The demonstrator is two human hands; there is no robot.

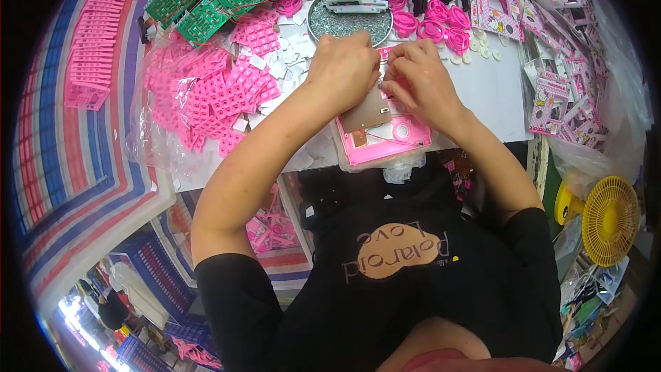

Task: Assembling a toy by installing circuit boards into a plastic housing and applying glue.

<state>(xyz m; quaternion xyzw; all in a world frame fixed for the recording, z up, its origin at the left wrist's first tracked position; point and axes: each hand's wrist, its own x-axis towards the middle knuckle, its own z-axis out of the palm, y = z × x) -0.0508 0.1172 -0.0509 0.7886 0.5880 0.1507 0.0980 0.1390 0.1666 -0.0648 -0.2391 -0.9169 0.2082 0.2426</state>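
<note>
In front of me a pink plastic housing (pixel 358 155) lies at the table's near edge, on a wad of clear plastic. A flat brown board (pixel 368 114) sits in it, and thin wires cross the part nearest me. My left hand (pixel 344 69) bends over the far left of the housing with its fingers curled. Close beside it, my right hand (pixel 420 83) pinches over the housing's far right part. What the fingertips of either hand hold is hidden or too small to name. Just beyond the hands stands a round metal dish (pixel 337 26) of small screws, with a whitish plastic part (pixel 357 1) across it.
Pink button pieces (pixel 227 93) and white squares (pixel 296 52) are heaped at left, below green circuit boards (pixel 213 17). Pink rings (pixel 434 24) and white discs (pixel 482 45) lie far right. Printed pink panels (pixel 551 100) fill a bag at right, above a yellow fan (pixel 609 220).
</note>
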